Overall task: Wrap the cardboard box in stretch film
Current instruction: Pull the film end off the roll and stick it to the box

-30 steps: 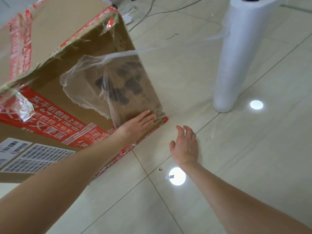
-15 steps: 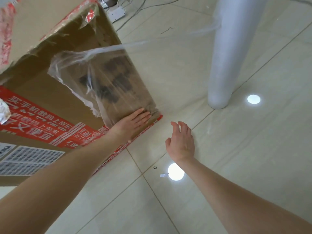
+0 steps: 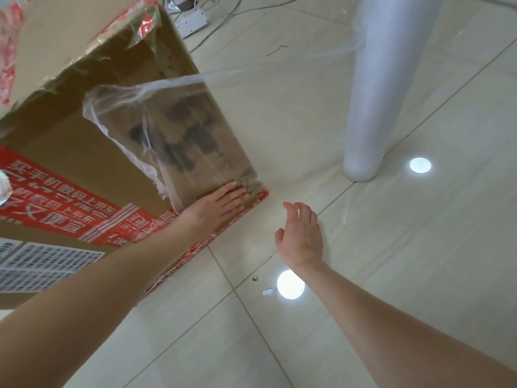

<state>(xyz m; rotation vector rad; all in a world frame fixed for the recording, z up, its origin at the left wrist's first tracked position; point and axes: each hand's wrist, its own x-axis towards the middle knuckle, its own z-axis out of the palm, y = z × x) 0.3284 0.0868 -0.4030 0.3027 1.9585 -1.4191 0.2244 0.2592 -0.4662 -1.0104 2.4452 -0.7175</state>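
Observation:
A large cardboard box (image 3: 84, 141) with red printed tape stands on the tiled floor at the left. A patch of clear stretch film (image 3: 173, 141) clings to its lower right corner. My left hand (image 3: 215, 208) presses flat, fingers straight, on the film at the box's bottom corner. A thin twisted strand of film (image 3: 279, 63) runs from the patch across to the upright white film roll (image 3: 372, 93) at the right. My right hand (image 3: 300, 233) hovers over the floor just right of the box corner, fingers relaxed, holding nothing.
A white power strip (image 3: 193, 22) and loose cables lie on the floor behind the box. Bright light spots (image 3: 291, 284) reflect on the tiles. Open floor stretches between the box and the roll and toward the front right.
The view has shifted a little. Both hands stay almost where they were: the left still flat on the film, the right still hovering near the corner.

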